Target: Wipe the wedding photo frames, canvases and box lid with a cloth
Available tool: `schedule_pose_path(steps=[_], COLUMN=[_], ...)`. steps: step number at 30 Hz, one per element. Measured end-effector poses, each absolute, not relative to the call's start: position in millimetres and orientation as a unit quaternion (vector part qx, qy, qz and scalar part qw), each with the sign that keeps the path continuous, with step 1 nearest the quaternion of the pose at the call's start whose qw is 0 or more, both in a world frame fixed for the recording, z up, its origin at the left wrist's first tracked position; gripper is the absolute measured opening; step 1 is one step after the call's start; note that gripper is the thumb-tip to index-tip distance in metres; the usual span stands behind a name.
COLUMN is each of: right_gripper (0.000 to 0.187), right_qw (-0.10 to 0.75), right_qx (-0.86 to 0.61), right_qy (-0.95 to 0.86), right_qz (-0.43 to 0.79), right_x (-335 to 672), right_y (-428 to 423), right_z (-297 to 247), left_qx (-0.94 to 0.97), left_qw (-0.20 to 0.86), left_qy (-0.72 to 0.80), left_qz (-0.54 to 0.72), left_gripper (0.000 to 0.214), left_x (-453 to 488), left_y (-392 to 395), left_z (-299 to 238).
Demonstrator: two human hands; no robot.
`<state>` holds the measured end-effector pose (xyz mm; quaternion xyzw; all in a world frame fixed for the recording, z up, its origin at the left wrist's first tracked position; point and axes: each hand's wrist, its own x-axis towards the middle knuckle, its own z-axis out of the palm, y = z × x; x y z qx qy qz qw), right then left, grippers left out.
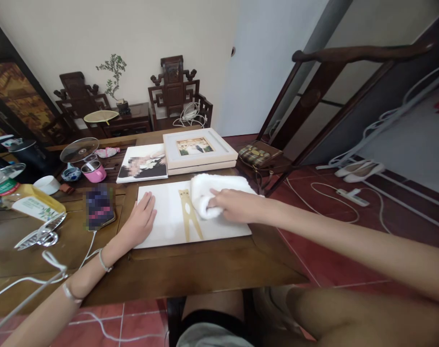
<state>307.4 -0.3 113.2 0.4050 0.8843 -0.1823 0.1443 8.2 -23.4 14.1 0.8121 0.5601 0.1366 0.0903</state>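
Steadying the white panel (166, 212) on the worktop (205, 272) matters as much as moving the cloth, and the left hand (142, 222) looks well placed for it: it lies flat over the panel's left edge, fingers stretched out side by side, gripping nothing. The right hand (233, 205) is curled onto a bunched part of the white cloth (222, 182), which covers the panel's far right area and comes right up to the tan forked shape (186, 213) (whether that is printed or a separate piece, I cannot tell). If this is wiping, as it seems, light, even strokes would suit, with the left palm pressing down so the panel cannot slide. Folding the cloth into a firmer pad should help, because its loose part spreads well beyond the fingers and could drag. Care is best near the tan shape, where a fold might snag, and along the far side, where the stacked frames (201, 161) sit just beyond; shorter strokes there would avoid nudging them.
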Motion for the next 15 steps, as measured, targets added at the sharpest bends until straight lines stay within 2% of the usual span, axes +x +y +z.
schedule_pose_path(steps=[5,8,15], right_gripper=[0.06,0.057,0.054], right_qw=[0.075,0.057,0.121], right_qx=[0.364,0.368,0.357], right_qy=[0.916,0.917,0.91], right_qz=[-0.151,-0.145,-0.172], right_x=[324.4,335.4,332.4], right_y=[48.9,64.0,19.6], right_z=[88.1,80.5,104.2], left_qx=[0.814,0.811,0.812], left_qw=[0.093,0.095,0.093], left_qy=[0.557,0.562,0.561], left_qz=[0.14,0.131,0.132], left_gripper=[0.049,0.051,0.051], left_x=[8.0,10.7,8.8], left_y=[-19.7,-17.6,-17.8], left_z=[11.5,10.4,10.4])
